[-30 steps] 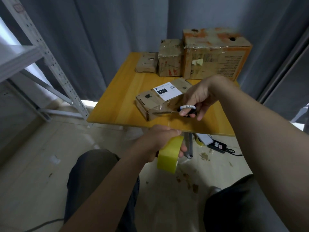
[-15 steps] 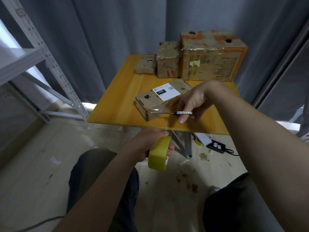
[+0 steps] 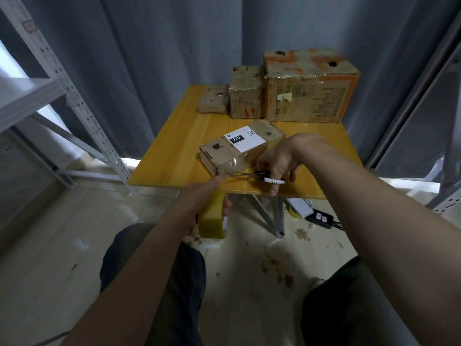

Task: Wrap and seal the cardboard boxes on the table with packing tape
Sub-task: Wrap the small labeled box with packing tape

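A flat cardboard box with a white label reading 220 lies near the front edge of the yellow table. Clear tape runs from its near side down to a yellowish tape roll, which my left hand grips just below the table edge. My right hand holds scissors by their white handles, and the blades point left at the stretched tape beside the box.
Three more worn cardboard boxes stand along the table's back edge: a small flat one, a medium one and a large orange-marked one. A metal shelf frame is at left. A power strip lies under the table.
My left hand has brought the tape roll up closer to the table edge. The scissors in my right hand have moved left to the stretched tape.
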{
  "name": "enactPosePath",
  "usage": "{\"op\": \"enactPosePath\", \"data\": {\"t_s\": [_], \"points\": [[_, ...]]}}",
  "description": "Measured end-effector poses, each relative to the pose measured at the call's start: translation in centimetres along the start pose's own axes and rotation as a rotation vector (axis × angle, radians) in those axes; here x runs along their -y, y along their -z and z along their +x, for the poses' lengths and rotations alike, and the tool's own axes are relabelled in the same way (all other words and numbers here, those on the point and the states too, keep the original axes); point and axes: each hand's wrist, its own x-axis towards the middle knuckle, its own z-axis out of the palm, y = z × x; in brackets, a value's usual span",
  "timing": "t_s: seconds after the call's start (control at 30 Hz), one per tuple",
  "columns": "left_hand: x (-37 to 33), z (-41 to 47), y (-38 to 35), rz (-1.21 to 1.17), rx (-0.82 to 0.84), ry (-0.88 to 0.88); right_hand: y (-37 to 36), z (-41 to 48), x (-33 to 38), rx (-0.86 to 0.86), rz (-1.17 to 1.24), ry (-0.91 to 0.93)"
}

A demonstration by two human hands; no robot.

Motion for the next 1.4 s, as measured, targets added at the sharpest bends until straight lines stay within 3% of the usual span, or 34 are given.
{"op": "enactPosePath", "data": {"t_s": [0.2,0.37,0.5,0.6,0.7,0.83,0.93,1.0,1.07,1.2,1.33,1.4], "points": [[-4.2,0.3,1.4,0.403,-0.246,-0.153,-0.2,0.2,-0.8,-0.008,0.069,0.022],[-7.7,1.4,0.7,0.744,-0.176,-0.071,-0.3,0.0,-0.7,-0.004,0.062,0.019],[-9.5,1.2,-0.7,0.881,-0.119,0.037,-0.1,-0.3,-0.4,0.026,0.016,-0.022],[-9.8,1.2,-0.8,1.029,-0.185,-0.024,0.3,-0.6,0.4,0.154,-0.133,-0.169],[-9.8,1.3,-0.7,1.022,-0.148,-0.047,0.2,-1.3,0.0,0.190,-0.151,-0.218],[-9.7,1.3,-0.2,0.999,-0.117,-0.032,-0.1,-3.1,-3.1,-0.002,0.178,-0.039],[-9.5,1.4,0.0,0.990,-0.066,-0.017,-0.7,-3.7,-5.4,-0.315,0.533,0.087],[-9.2,1.3,0.2,0.932,-0.021,-0.003,-1.2,-2.7,-6.6,-0.620,0.746,0.054],[-8.9,1.2,0.3,0.878,0.000,0.010,-1.5,-1.5,-7.6,-0.858,0.831,-0.107],[-8.2,0.1,0.3,0.878,-0.004,-0.007,-2.5,0.3,-8.4,-0.791,0.482,-0.472],[-6.8,-0.7,-0.3,0.959,0.088,-0.107,-3.2,0.7,-7.8,-0.711,0.508,-0.527],[-6.0,-1.0,-0.9,1.046,0.158,-0.096,-2.9,0.5,-7.2,-0.873,0.534,-0.449]]}}
